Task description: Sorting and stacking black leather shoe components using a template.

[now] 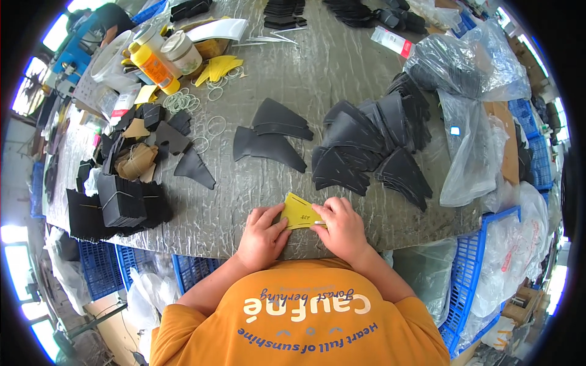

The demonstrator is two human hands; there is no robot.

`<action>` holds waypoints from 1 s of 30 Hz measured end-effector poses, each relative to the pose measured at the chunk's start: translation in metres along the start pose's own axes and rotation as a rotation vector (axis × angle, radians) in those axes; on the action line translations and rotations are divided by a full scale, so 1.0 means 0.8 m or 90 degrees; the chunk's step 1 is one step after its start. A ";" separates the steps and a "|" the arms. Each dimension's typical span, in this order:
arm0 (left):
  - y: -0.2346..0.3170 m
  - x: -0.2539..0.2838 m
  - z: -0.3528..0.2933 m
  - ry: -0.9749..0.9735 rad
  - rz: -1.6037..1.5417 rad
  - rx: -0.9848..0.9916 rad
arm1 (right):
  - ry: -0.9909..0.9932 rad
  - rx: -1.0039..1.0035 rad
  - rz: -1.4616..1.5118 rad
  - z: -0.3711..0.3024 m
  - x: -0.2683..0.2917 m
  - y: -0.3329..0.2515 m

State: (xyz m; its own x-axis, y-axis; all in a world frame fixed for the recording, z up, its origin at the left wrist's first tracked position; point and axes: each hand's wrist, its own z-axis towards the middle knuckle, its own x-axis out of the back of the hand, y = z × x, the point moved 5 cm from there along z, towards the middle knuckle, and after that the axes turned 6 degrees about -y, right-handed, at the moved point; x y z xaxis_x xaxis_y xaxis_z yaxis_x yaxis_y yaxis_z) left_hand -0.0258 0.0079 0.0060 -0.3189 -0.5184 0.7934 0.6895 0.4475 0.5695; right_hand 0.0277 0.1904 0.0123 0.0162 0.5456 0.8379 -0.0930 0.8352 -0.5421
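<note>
A yellow template (297, 211) with dark slots and handwritten marks lies at the table's near edge, in front of my body. My left hand (262, 236) is closed on its left side, thumb and fingers at the edge. At its right corner my right hand (343, 227) is closed in a pinch, fingertips against the template. A slim white tip, like that of a marking stick, pokes out between those fingers; the rest is hidden. Beyond the hands lie two black curved pieces (268, 148) and, to their right, an overlapping pile of similar pieces (354, 134).
Stacked black pieces (122, 201) stand on the left, with a single black piece (194, 168) beside them. Farther back are a yellow bottle (152, 66), a lidded jar (181, 53), rubber bands (180, 100) and yellow templates (220, 68). Clear plastic bags (470, 67) cover the right edge.
</note>
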 end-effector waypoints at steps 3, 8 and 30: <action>0.000 0.000 0.000 -0.004 -0.002 -0.013 | -0.016 -0.015 0.002 -0.001 -0.001 -0.001; 0.001 0.001 0.000 -0.012 0.017 -0.018 | -0.013 -0.021 0.022 -0.004 -0.001 0.001; -0.002 0.008 0.001 -0.039 0.140 0.010 | -0.083 -0.001 0.430 0.015 -0.020 -0.023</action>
State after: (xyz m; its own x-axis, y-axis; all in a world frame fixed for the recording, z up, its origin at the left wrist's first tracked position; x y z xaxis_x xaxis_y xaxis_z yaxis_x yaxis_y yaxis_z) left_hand -0.0296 0.0044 0.0103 -0.2004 -0.3624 0.9102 0.7373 0.5561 0.3837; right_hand 0.0170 0.1658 0.0094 -0.1651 0.9338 0.3173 -0.0399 0.3151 -0.9482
